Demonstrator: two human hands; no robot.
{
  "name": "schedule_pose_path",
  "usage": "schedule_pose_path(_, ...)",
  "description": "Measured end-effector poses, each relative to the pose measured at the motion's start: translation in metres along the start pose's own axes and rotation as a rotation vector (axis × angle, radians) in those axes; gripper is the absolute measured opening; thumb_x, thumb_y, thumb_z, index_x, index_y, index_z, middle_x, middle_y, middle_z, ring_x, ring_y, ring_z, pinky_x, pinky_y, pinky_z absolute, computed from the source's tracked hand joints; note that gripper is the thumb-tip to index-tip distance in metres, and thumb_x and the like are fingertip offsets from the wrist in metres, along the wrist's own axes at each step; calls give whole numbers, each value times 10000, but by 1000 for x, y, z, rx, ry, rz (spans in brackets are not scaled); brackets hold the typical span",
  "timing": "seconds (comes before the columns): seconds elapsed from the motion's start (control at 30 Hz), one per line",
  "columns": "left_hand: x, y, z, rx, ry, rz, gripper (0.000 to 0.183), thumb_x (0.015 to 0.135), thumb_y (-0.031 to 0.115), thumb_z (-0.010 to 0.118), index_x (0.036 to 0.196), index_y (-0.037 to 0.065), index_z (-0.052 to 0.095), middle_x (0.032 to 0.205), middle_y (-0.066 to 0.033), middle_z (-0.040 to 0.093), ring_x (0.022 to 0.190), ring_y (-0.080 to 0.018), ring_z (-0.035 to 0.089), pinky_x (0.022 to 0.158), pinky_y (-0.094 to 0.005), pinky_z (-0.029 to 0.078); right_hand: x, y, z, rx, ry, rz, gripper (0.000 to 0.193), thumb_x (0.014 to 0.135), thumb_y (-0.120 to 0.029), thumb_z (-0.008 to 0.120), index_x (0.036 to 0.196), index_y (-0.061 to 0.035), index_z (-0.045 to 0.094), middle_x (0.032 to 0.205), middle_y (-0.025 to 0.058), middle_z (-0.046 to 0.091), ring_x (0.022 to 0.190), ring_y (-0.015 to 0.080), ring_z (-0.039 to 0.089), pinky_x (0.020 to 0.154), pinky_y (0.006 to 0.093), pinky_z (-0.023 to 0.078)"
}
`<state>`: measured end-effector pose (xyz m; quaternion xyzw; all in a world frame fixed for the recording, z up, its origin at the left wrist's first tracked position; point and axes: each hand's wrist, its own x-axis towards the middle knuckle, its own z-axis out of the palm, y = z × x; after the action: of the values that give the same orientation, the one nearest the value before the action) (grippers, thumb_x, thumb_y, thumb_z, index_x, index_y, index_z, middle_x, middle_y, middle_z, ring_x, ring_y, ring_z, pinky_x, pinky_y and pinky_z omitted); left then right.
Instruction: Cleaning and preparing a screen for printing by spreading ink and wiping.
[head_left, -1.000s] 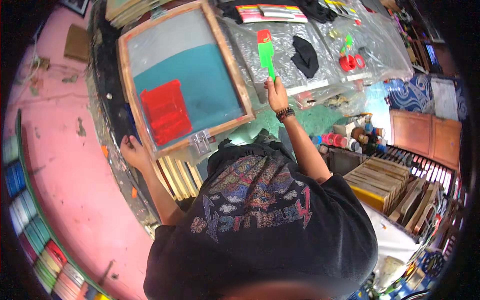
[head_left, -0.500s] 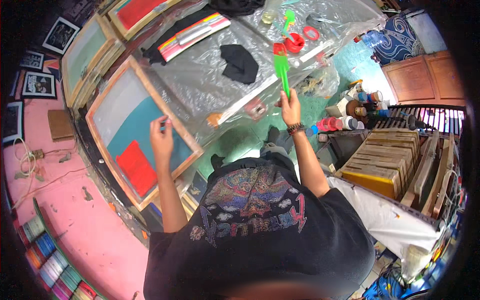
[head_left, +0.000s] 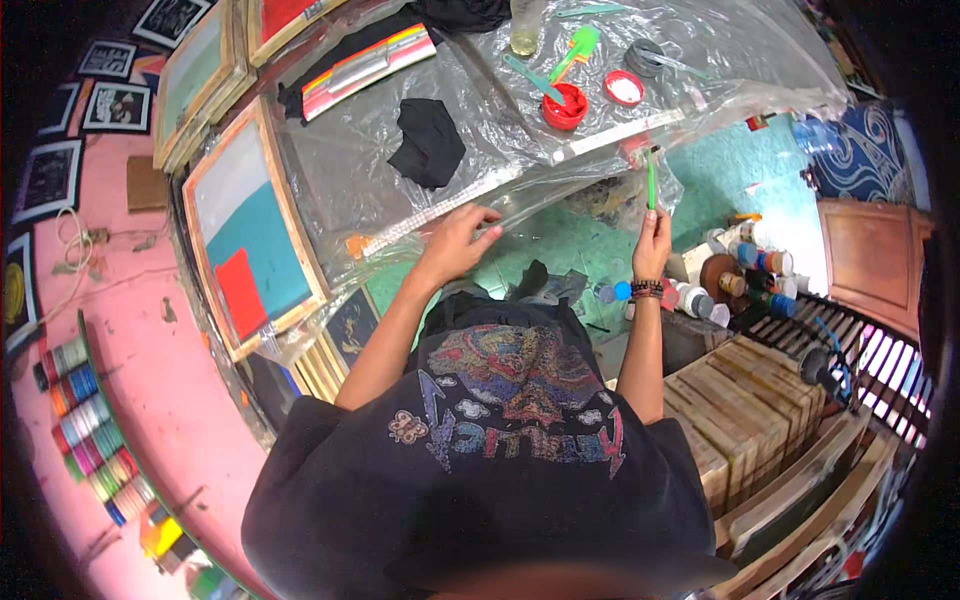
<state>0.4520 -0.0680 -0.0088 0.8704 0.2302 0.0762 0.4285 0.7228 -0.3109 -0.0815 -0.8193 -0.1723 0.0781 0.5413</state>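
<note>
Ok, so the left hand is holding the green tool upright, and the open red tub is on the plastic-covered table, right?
Not quite: the head view shows the right hand holding the green tool upright. The open red tub is on the plastic-covered table, as you said.

My table [head_left: 522, 140]'s covered in a crinkly clear plastic sheet [head_left: 345, 165]. On it I've got a crumpled black cloth [head_left: 430, 143], an open red tub [head_left: 566, 116], a red-rimmed lid [head_left: 624, 88] and a green scraper [head_left: 580, 46], all pretty close together.
</note>
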Motion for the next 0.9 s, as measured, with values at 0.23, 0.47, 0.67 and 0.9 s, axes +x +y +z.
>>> schedule_pose_path(0.23,7,-1,1,-11,-31,-176,362,991,328,613,1204,35,626,1123,-142,665,958,-265,674,834,-374,533,97,-5,-15,-356,-147,-318,284,1001,-221,583,1202,-23,612,1058,204,661,964,418,611,802,448,488)
schedule_pose_path(0.47,-13,-5,-11,-57,101,-398,316,988,242,615,1199,7,630,1098,-155,680,982,-265,671,874,-369,522,224,6,18,-493,-420,-694,255,932,-217,678,1169,-126,702,1014,173,616,974,394,587,851,457,473)
schedule_pose_path(0.67,-65,0,1,24,207,-485,316,992,274,604,1201,39,635,1111,-142,676,982,-282,673,869,-386,525,265,27,39,-677,-432,-881,270,905,-253,709,1156,-155,727,1017,146,644,967,344,613,845,454,484)
schedule_pose_path(0.9,-95,-6,11,0,174,-582,324,1000,289,595,1200,37,634,1109,-138,673,1005,-292,658,869,-394,518,274,44,42,-720,-406,-795,294,932,-310,684,1179,-157,725,1014,155,657,980,349,632,846,452,498)
